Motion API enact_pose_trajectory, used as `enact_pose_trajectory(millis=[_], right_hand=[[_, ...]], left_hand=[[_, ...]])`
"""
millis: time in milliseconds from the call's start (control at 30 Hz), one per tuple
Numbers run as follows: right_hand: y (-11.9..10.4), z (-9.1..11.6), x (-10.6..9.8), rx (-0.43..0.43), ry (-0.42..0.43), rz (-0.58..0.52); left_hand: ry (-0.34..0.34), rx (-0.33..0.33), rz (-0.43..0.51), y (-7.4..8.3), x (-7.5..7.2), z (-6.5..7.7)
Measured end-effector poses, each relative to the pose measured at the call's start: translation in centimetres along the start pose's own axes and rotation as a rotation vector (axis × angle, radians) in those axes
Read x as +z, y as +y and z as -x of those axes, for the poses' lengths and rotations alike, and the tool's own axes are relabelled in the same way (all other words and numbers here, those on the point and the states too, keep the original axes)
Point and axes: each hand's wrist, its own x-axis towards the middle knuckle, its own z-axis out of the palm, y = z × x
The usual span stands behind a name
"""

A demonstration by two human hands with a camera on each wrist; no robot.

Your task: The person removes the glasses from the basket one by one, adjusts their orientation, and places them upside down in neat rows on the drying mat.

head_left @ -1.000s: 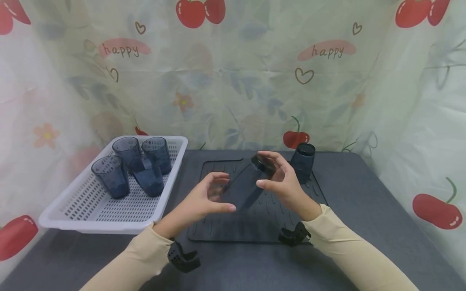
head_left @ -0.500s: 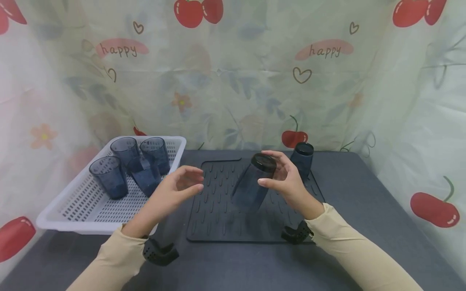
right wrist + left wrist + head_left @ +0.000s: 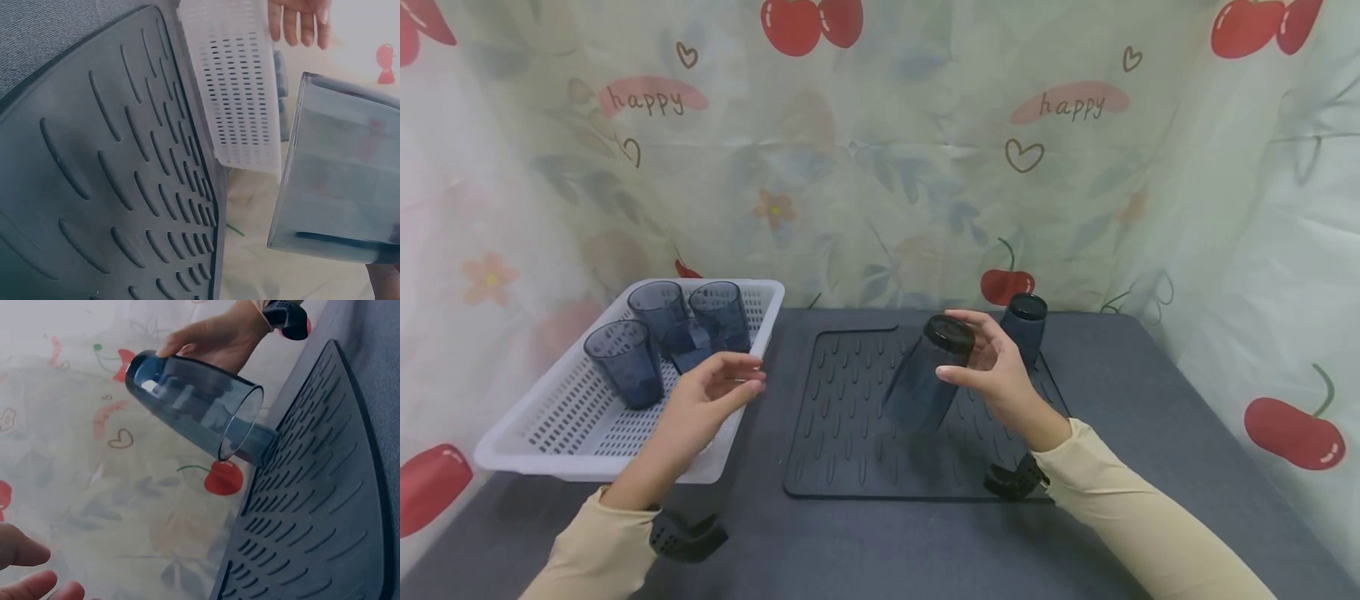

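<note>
My right hand [image 3: 1000,379] grips a blue-tinted drinking glass [image 3: 921,383] near its base. The glass is upside down and tilted, its mouth pointing down and left, above the dark ridged drying mat [image 3: 842,442]. In the left wrist view the held glass [image 3: 194,403] shows its open rim over the mat. Over the right edge of the white basket [image 3: 542,433] is my left hand [image 3: 696,412], fingers loosely bent with nothing in them; it partly covers one of the glasses [image 3: 688,342] there.
Several blue glasses [image 3: 628,362] stand or lean in the basket at the left. Another glass [image 3: 1025,329] rests upside down on the mat's back right corner. A patterned curtain [image 3: 850,208] encloses the back and sides of the grey table [image 3: 850,550].
My left hand has moved away from the held glass, leftward to the basket. The right hand keeps the glass nearly in place, shifted slightly right.
</note>
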Motion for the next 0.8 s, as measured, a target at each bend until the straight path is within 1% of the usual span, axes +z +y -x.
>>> enact_pose_trajectory(millis=[100, 333, 467, 600, 800], right_hand=[[0.1, 0.1, -0.1, 0.01, -0.008, 0.011], [0.3, 0.2, -0.2, 0.011, -0.018, 0.03], [0.2, 0.2, -0.3, 0.005, -0.013, 0.035], [0.2, 0.2, -0.3, 0.007, -0.003, 0.033], [0.1, 0.2, -0.4, 0.007, -0.001, 0.03]], left_hand=[[0.034, -0.002, 0.015, -0.2, -0.6, 0.4], [0.078, -0.04, -0.027, -1.0, -1.5, 1.0], [0.084, -0.049, -0.003, -1.3, -1.7, 1.2], [0.085, -0.041, 0.024, -1.3, -1.7, 1.2], [0.079, -0.049, 0.019, -1.2, -1.7, 1.1]])
